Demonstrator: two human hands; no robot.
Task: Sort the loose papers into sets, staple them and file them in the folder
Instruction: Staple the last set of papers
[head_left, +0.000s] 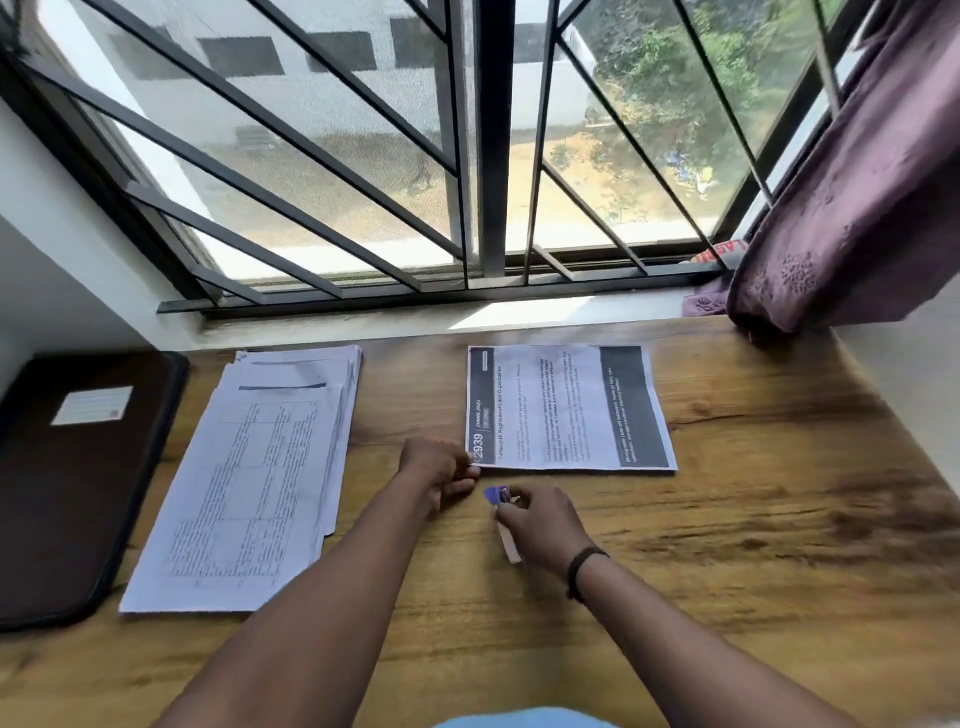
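Papers lie in two places on the wooden worktop (727, 545): a thick, slightly fanned stack of printed sheets (249, 478) at the left, and a separate thin set (566, 410) with a dark band along its right side, lying far of the hands near the window sill. A dark zipped folder (78, 483) with a white label rests at the far left edge, just beside the stack. The left hand (441, 467) pinches the near left corner of the thin set, fingers curled onto the paper edge. The right hand (543, 525) grips a small stapler (501, 512) with a blue tip and a pale body, fingers wrapped around it, just near of that same corner. The sheets look light, thin and floppy, likely to slide over one another on the smooth grained wood, so a hold at the corner where the staple goes, with the edges squared, seems wisest. The stack is heavier and loose; it probably wants lifting from both long edges. The folder looks stiff with a soft leathery cover and rounded corners. A purple curtain (852, 197) hangs at the far right
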